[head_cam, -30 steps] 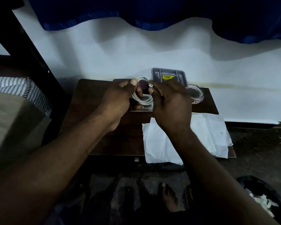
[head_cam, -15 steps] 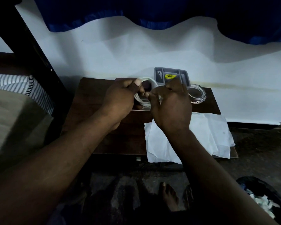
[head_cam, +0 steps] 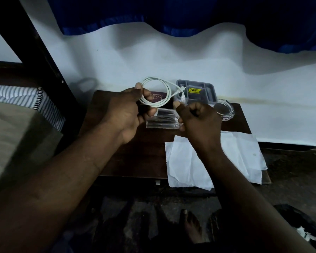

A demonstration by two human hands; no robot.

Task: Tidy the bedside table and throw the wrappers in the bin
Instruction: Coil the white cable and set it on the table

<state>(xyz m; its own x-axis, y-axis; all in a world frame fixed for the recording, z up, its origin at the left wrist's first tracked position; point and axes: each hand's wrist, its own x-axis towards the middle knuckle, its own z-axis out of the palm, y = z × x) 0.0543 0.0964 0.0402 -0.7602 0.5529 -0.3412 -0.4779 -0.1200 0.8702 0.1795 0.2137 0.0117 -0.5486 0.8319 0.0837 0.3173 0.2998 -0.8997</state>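
My left hand grips a coiled white cable and holds it up above the back of the dark wooden bedside table. My right hand is curled, with the cable's plug end hanging down between thumb and fingers. Under the coil lies a maroon glasses case. A clear plastic box lies flat between my hands. A white sheet of paper covers the table's front right corner. The bin, black-lined, sits on the floor at bottom right with white wrappers in it.
A grey compartment tray with a yellow label stands against the wall. A round glass dish sits right of it. A bed with a striped mattress and a dark post is on the left. My bare foot is below the table.
The hands have moved apart and the cable loop has opened wider and risen in my left hand. The clear box and glasses case are now uncovered.
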